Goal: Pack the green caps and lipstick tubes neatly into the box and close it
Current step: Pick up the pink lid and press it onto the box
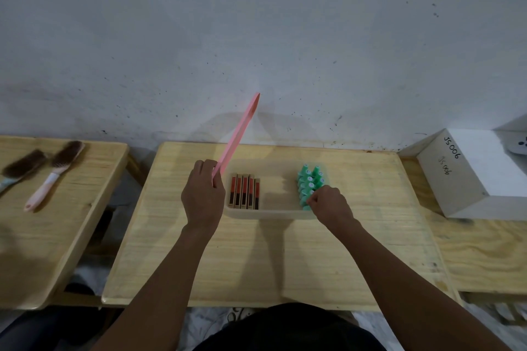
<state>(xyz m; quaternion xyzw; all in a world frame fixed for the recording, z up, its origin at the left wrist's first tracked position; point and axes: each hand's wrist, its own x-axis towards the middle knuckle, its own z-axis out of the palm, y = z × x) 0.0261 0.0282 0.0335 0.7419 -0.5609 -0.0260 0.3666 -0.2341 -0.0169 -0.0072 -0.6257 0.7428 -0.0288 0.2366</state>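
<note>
- Left grip [204, 194] is clamped on the pink lid [238, 134], tipped up on edge beside the box [271, 214]. Bring it down skewed and it may catch the rim.
- Right grip [328, 202] pinches a front one of the green caps [309, 179], standing at the box's right end. A nudge could topple its neighbours.
- Lipstick tubes [244, 191] lie at the left end. That bare middle lets things slide across.

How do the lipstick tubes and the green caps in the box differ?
The tubes are long, red and dark; the caps are short and green. The tubes lie flat in one row at the left of the box; the caps stand upright in a cluster at its right. The right hand pinches a cap; no hand touches the tubes. Both sit inside it.
</note>
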